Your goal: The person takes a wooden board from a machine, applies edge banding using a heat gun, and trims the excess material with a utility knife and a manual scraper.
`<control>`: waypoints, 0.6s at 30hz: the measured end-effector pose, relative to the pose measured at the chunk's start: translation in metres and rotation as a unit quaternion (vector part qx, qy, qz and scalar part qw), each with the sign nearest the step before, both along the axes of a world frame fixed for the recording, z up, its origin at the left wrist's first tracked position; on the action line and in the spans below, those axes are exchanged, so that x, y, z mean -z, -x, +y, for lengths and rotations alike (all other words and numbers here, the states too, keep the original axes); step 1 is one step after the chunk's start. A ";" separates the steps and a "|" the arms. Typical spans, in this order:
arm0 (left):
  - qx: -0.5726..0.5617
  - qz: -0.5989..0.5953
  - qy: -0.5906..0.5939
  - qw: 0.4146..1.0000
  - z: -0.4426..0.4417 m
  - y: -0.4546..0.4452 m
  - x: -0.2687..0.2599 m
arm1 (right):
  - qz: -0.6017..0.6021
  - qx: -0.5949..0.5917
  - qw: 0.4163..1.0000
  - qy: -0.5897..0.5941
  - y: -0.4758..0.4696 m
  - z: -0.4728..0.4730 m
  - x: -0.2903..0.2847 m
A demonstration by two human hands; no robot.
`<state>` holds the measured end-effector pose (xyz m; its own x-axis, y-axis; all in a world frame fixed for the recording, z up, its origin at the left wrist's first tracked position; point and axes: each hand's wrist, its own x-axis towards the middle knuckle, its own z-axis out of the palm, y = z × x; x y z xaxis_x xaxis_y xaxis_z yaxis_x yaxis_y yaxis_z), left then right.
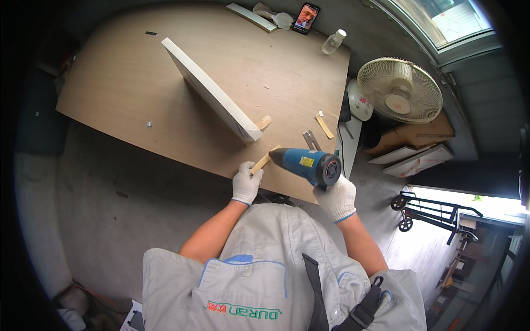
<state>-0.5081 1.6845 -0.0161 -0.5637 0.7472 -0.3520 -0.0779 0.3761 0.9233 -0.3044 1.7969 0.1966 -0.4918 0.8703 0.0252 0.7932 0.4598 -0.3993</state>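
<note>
In a white knit glove, my left hand (247, 184) pinches the near end of a narrow tan strip (261, 162) over the table's front edge. My right hand (337, 197), gloved the same way, grips the handle of a blue heat gun (304, 162). Its dark nozzle points left and lies over the strip's far part; whether they touch I cannot tell. Beyond my left hand, a white-edged panel (213, 89) stands on its edge on the wooden table (124, 78). A piece of clear brown tape (265, 121) sticks out at its near end.
Right of the panel lie a slotted metal plate (311, 140) and another tan strip (324, 126). A clear bottle (333, 41), a phone (306, 18) and a white board offcut (251, 17) are along the far edge. A fan (400, 90) stands at right, with a hand cart (432, 213) behind.
</note>
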 end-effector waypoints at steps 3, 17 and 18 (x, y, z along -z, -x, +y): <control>-0.002 0.004 -0.007 1.000 0.000 0.001 -0.002 | -0.008 -0.017 1.000 0.016 0.000 -0.005 -0.002; 0.045 0.172 -0.008 0.984 -0.005 0.004 -0.005 | -0.037 0.005 0.999 0.021 -0.014 -0.005 -0.009; 0.051 0.165 0.000 0.985 -0.005 0.004 -0.007 | -0.037 0.009 0.999 0.027 -0.015 -0.006 -0.007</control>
<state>-0.5123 1.6791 -0.0096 -0.5689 0.8063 -0.1622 0.2639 0.3658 0.8925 -0.2898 1.7908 0.2041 -0.4755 0.8779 -0.0567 0.8288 0.4255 -0.3635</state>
